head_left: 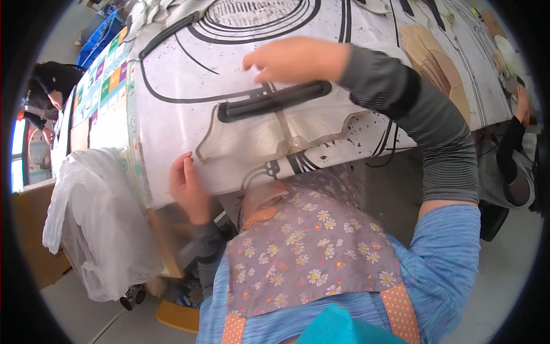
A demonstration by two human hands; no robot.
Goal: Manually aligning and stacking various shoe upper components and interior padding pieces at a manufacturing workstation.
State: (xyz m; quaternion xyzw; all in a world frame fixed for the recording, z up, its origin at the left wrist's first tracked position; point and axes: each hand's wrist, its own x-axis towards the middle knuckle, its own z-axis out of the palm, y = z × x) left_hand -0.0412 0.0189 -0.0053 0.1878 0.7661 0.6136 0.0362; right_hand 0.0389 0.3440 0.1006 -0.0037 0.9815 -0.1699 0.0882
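- The panel (246, 136), pale and thin, was spread on the white cover (172, 129) near the table's near edge, in front of the apron (321, 246); it was crossed by a seam near its middle.
- The panel's far edge was lined by a dark strip (275, 102), slightly tilted, with its right end farther from the body; whether the two were joined could not be told.
- The left hand (190, 186) was held just beside the panel's near left corner, fingertips raised and drawn close together; whether the edge was pinched could not be told.
- The right hand (292, 60) was held beyond the strip, its forearm brought in from the right; the fingers were pointed left, loosely bent and parted, and nothing was seen gripped in them. The hand was somewhat blurred.
- The cover was marked with thick black lines and dark specks.
- At the far left of the cover, another dark strip was seen beside more pale pieces (146, 17).
- A tan stack (429, 63) was placed to the right of the right forearm.
- A plastic bag (103, 229) was hung by the table's left side.
- A blue crate (100, 40) was seen at far left.
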